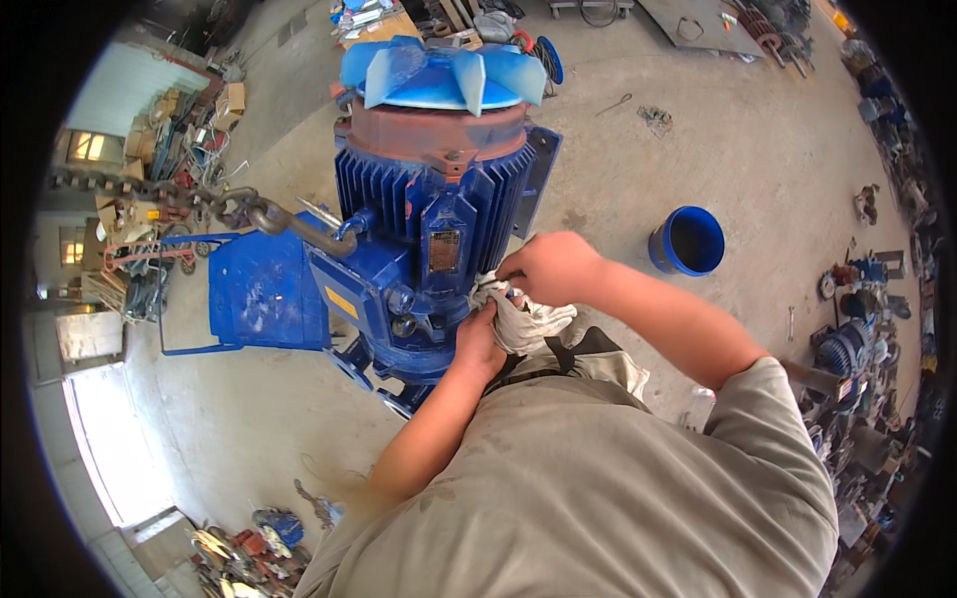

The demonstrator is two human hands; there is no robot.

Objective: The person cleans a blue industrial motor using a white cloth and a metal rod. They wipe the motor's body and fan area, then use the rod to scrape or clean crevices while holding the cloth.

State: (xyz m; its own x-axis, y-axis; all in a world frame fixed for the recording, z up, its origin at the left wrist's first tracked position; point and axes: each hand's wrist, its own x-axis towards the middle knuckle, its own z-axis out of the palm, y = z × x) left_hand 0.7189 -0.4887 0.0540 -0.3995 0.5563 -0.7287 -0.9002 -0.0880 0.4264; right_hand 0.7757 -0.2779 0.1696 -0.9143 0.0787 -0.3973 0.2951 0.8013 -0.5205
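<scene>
A large blue electric motor (419, 229) with cooling fins and a light blue fan (439, 75) at its far end stands on the concrete floor. Both hands are at its near side, bunched around a white rag (528, 321). My right hand (543, 267) pinches the top of the rag against the motor housing. Just below it, my left hand (480, 344) grips the rag's lower part. A heavy chain with a hook (249, 211) runs from the left into an eye on the motor.
A blue bucket (688, 241) stands on the floor to the right. A blue metal cover (261, 294) leans at the motor's left. Motor parts and scrap line the right edge (857, 329) and bottom left (239, 553). Boxes and clutter fill the back left.
</scene>
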